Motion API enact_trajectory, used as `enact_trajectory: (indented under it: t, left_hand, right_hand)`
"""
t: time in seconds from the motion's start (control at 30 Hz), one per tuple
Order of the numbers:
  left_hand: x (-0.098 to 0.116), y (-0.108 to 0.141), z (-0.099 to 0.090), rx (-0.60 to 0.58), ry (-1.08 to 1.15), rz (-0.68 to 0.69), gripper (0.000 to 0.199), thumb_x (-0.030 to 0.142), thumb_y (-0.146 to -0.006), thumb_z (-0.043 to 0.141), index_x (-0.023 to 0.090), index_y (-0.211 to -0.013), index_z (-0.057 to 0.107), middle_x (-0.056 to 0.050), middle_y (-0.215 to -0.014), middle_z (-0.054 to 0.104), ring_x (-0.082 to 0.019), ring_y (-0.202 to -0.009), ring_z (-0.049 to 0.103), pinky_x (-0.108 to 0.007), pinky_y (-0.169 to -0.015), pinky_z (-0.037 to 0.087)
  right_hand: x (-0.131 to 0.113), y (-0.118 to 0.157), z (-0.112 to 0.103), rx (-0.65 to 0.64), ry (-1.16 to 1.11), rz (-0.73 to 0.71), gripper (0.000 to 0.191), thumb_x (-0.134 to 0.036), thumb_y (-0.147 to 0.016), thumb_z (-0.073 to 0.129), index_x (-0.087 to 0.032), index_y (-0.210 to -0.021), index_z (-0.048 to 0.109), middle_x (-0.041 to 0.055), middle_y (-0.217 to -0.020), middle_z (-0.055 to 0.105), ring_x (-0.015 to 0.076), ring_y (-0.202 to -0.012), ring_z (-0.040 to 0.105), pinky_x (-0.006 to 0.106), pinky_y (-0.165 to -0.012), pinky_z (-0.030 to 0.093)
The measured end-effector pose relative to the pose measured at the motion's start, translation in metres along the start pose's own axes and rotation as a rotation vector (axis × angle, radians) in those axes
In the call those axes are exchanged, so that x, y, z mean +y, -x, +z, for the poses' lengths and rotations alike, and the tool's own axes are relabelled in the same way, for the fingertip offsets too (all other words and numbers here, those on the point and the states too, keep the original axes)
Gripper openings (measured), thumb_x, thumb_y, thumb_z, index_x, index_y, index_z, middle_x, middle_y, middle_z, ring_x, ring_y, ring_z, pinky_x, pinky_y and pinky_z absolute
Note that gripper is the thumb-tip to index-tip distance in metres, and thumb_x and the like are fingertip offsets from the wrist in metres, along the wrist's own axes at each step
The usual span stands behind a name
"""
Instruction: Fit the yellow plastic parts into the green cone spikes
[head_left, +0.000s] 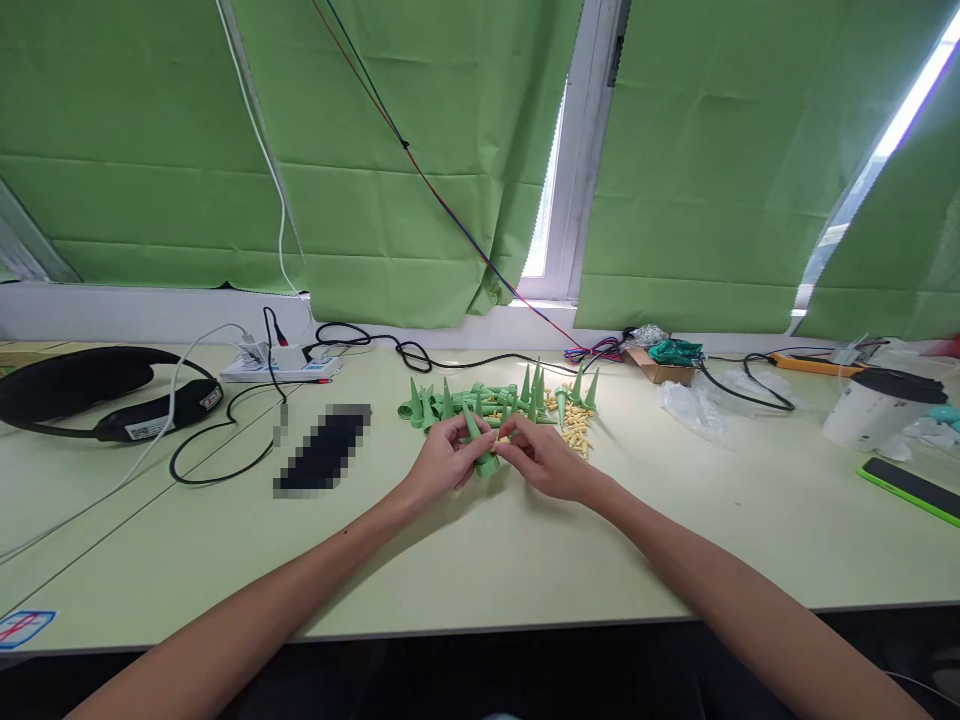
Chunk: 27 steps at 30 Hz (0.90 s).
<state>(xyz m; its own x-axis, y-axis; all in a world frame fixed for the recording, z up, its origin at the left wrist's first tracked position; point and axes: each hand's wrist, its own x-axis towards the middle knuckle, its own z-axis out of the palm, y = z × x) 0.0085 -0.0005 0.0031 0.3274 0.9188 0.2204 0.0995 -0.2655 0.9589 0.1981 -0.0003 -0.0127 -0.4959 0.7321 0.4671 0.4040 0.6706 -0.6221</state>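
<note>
A green plastic spike (487, 464) with a wide collar is gripped in my left hand (442, 457), tip pointing up and away from me. My right hand (546, 457) meets it from the other side, thumb and finger pinched at the spike on a small yellow peg (503, 440), mostly covered by the fingertips. Just beyond both hands lies a heap of similar green spikes (487, 398), several standing upright and others on their sides. A pile of small yellow pegs (576, 430) spreads at the heap's right, behind my right hand.
On the pale table (600, 570), a headset (150, 405), a power strip (281, 366) and a blurred dark object (324, 452) lie left. To the right are a small cardboard box (660, 368), clear plastic bags (697, 408), a lidded cup (881, 412) and a green-edged phone (915, 490).
</note>
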Motion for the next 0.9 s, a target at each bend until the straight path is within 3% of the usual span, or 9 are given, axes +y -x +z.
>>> enact_trajectory:
  t: [0.17, 0.33, 0.57, 0.9]
  left_hand:
    - [-0.0004, 0.0001, 0.0002, -0.001, 0.015, -0.006, 0.037, 0.05, -0.081, 0.07, 0.015, -0.082, 0.057, 0.008, -0.051, 0.043, -0.003, -0.032, 0.033, -0.016, -0.033, 0.023]
    - [-0.0001, -0.0001, -0.0003, -0.015, 0.036, -0.013, 0.039, 0.051, -0.08, 0.071, 0.016, -0.08, 0.055, 0.009, -0.05, 0.04, -0.003, -0.032, 0.031, -0.016, -0.032, 0.023]
    - [-0.0011, 0.001, -0.0006, -0.006, 0.031, 0.001, 0.038, 0.051, -0.081, 0.07, 0.016, -0.081, 0.056, 0.009, -0.051, 0.039, -0.003, -0.033, 0.033, -0.016, -0.033, 0.024]
    - [-0.0034, 0.0001, -0.0014, -0.017, 0.045, 0.005, 0.037, 0.05, -0.081, 0.071, 0.016, -0.081, 0.057, 0.009, -0.05, 0.038, -0.003, -0.032, 0.032, -0.016, -0.033, 0.023]
  right_hand:
    - [0.0016, -0.0001, 0.0004, 0.008, 0.01, -0.014, 0.017, -0.035, -0.099, 0.047, -0.02, -0.09, 0.049, -0.009, -0.055, 0.037, 0.0094, -0.049, 0.031, 0.024, -0.051, 0.024]
    - [0.0033, -0.0013, 0.0019, 0.043, 0.044, -0.03, 0.029, -0.037, -0.1, 0.046, -0.02, -0.076, 0.047, -0.0068, -0.057, 0.039, 0.0097, -0.052, 0.033, 0.024, -0.053, 0.026]
    - [0.0008, 0.0, 0.001, 0.046, -0.015, -0.039, 0.016, -0.035, -0.099, 0.047, -0.021, -0.094, 0.049, -0.0094, -0.054, 0.037, 0.0096, -0.047, 0.03, 0.024, -0.05, 0.023]
    - [0.0002, -0.0004, 0.0007, 0.053, -0.005, -0.025, 0.019, -0.034, -0.1, 0.046, -0.021, -0.086, 0.049, -0.0091, -0.053, 0.035, 0.0095, -0.048, 0.029, 0.024, -0.05, 0.023]
